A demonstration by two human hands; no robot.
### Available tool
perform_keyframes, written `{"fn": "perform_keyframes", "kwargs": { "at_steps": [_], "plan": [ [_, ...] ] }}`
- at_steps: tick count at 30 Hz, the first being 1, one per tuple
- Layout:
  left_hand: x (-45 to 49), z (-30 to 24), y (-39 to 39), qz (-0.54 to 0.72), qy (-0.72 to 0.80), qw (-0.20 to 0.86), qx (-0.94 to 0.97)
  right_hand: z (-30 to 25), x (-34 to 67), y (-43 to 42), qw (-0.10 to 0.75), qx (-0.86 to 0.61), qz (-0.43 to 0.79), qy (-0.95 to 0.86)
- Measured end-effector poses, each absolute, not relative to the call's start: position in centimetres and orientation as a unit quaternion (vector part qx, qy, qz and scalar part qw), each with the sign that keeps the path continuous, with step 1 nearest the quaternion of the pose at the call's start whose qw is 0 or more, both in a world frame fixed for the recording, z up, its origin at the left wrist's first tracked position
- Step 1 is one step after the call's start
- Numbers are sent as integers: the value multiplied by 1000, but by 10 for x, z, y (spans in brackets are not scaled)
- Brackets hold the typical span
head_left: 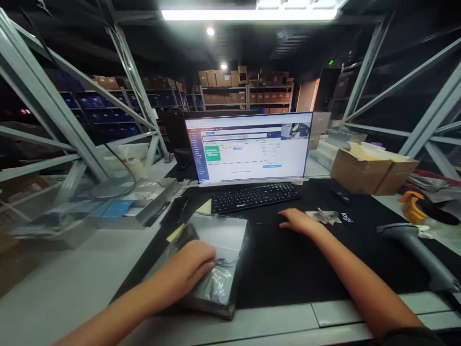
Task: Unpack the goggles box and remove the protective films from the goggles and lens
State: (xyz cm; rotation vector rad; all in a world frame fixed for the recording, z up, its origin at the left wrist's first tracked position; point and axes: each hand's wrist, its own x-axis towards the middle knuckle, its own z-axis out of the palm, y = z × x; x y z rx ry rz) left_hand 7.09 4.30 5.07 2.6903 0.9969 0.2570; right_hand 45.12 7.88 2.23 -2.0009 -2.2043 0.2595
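Toward seven o'clock, on the black mat [273, 274] that covers part of the counter [72, 278], lies a grey box [230, 240] in clear plastic [218, 283], tilted slightly so that its far end leans to eleven o'clock. The left hand [198, 259] is on top of it, fingers curled and pinching the wrap, which creases out from the fingertips. A yellow slip [175, 233] sticks out at the box's ten o'clock edge.

At four o'clock from the middle of the view, the right hand [296, 222] grasps nothing; its fingers are loosely spread and point to nine o'clock, just below the keyboard [255, 197]. I cannot tell whether it touches the mat. A crumpled tissue [327, 216] lies just beside its wrist, toward three o'clock, and a mouse [341, 196] is near, toward two.

Beyond the keyboard, at the middle, stands a lit monitor [248, 154]. At three o'clock sits an open carton [360, 170]; at four, a grey scanner [414, 250] lies partly on the mat. A grey bin [124, 222] of flat items stands at nine.
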Motion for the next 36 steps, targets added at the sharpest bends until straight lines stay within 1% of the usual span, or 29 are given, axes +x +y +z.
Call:
{"fn": "perform_keyframes", "kwargs": {
  "at_steps": [2,5,9,14,17,18,19,21,24,27,31,34,36],
  "plan": [
    [77,40,43,117,365,122,916,17,453,82,73,-679,99,-724],
    [81,27,42,172,364,114,908,13,452,83,96,-692,100,-708],
    [79,21,38,227,367,135,892,16,460,84,125,-698,110,-696],
    [82,27,31,225,377,149,886,28,461,78,151,-678,130,-708],
    [85,32,31,202,392,160,883,43,443,55,191,-628,100,-748],
    [86,34,31,198,396,166,881,48,434,44,216,-573,69,-788],
    [87,35,32,196,400,175,878,53,425,34,207,-509,41,-835],
    [88,37,34,198,410,197,868,62,407,15,153,-402,-23,-903],
    [88,37,37,209,419,237,851,72,387,4,85,-307,-96,-943],
    [88,36,40,220,425,270,836,80,375,6,57,-266,-149,-951],
    [88,35,40,214,437,289,824,86,363,12,22,-231,-173,-957],
    [88,35,39,213,435,296,823,90,364,21,22,-217,-212,-953],
    [88,36,39,220,428,305,822,93,374,29,33,-243,-247,-937]
  ]
}}
